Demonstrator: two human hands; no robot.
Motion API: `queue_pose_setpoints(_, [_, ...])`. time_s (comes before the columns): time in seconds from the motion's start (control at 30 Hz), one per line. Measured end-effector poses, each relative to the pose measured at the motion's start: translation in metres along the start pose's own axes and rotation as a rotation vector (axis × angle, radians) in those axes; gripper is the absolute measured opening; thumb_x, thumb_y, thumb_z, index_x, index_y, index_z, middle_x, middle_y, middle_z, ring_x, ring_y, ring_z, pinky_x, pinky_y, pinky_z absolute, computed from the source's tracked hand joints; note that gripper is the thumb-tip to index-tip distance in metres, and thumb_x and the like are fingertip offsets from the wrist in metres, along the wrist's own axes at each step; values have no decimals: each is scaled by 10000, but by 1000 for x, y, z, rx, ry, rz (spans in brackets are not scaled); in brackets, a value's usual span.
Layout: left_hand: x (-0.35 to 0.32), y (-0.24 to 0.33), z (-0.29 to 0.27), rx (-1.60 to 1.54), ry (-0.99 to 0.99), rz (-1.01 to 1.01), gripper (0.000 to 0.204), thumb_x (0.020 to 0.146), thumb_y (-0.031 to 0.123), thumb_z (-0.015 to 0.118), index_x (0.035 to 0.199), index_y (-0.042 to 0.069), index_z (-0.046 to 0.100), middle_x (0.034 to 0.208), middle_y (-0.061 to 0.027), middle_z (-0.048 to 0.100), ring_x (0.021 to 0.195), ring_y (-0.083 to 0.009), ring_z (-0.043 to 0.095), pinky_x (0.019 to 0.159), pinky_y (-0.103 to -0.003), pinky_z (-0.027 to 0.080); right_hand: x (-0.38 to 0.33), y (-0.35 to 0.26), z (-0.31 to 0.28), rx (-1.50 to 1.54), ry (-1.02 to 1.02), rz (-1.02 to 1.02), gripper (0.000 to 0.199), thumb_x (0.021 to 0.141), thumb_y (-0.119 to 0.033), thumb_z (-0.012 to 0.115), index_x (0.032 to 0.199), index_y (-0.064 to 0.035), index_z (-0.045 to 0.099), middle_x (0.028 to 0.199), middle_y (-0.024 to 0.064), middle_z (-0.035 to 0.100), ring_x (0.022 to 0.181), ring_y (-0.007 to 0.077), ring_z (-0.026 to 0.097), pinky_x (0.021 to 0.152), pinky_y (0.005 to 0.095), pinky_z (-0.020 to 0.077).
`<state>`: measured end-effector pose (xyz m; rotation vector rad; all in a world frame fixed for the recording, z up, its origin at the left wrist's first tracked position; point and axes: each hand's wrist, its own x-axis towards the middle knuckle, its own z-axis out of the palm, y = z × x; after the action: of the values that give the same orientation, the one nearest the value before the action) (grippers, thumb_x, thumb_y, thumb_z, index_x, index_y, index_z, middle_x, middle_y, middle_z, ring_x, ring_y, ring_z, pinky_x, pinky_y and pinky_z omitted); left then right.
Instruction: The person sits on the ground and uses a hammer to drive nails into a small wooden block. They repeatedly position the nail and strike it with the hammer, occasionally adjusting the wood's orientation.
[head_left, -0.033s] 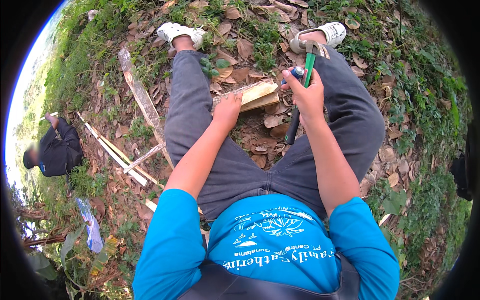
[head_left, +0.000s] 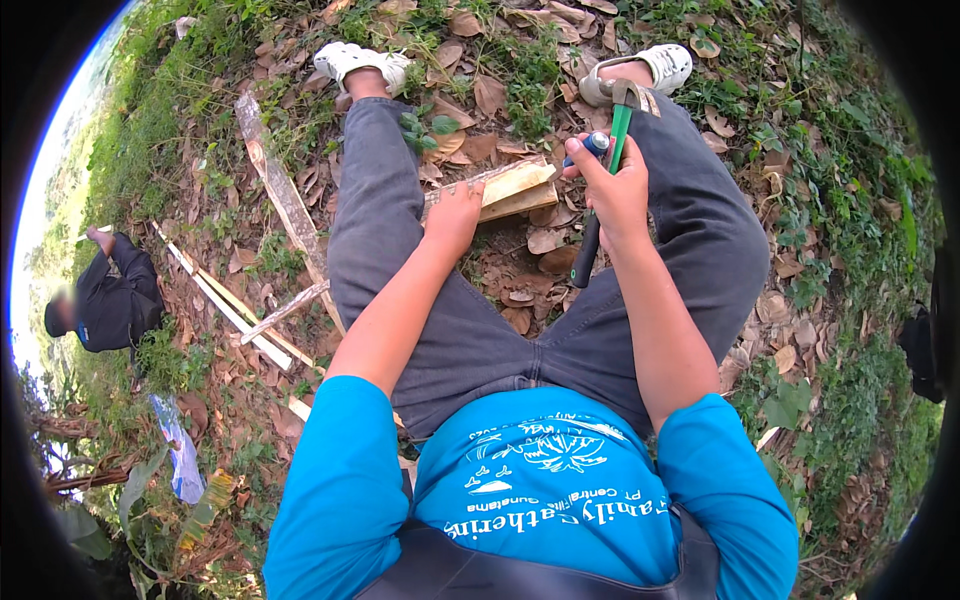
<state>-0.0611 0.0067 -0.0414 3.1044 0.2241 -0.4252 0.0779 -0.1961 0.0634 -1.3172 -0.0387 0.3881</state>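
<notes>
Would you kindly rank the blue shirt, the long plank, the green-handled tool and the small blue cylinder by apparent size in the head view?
From largest to smallest:
blue shirt
long plank
green-handled tool
small blue cylinder

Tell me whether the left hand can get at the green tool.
Probably yes: the left hand is on the wood, but nothing seems to block its way to the black lower end of the green tool, below the right hand.

Green-black tool (head_left: 619, 128) beside blue cylinder (head_left: 588, 149), near wood (head_left: 518, 184)
</notes>
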Motion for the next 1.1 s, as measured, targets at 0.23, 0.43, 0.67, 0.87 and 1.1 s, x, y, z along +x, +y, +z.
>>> queue_pose_setpoints(0.23, [8,-16,7,-7,97,14,621,871,31,604,1465,164,487,1129,-115,559,1020,-314,629,764,-402,596,1,2,-1,-36,38,-15,318,905,-215,796,1072,-62,573,905,47,676,705,86,683,438,193,372])
queue_pose_setpoints(0.43, [13,-13,16,-69,140,-53,574,887,35,584,1440,178,530,1106,-103,573,1024,-296,632,776,-401,590,-1,-6,-2,-39,30,34,304,915,-213,787,1034,-54,558,880,44,668,697,132,700,484,217,412])
queue_pose_setpoints(0.67, [28,2,18,186,73,-115,494,915,144,591,1406,90,578,1031,-95,625,1016,-258,643,784,-372,558,1,-8,-1,-106,-33,-57,253,961,-197,730,1037,-52,537,923,86,699,706,137,699,522,234,447])
queue_pose_setpoints(0.87, [47,31,9,579,-111,-124,559,986,214,531,1473,-55,474,1234,-159,643,1140,-333,600,1002,-539,427,1,-7,17,-174,-93,-105,235,977,-173,708,1039,-37,526,940,81,676,703,135,672,645,260,538])
queue_pose_setpoints(1.1, [48,35,9,496,-189,-163,554,983,212,541,1460,-66,484,1229,-118,646,1116,-278,607,896,-465,433,0,2,24,-306,-153,-164,265,974,-188,719,1075,-32,530,943,64,660,702,116,655,651,262,544])
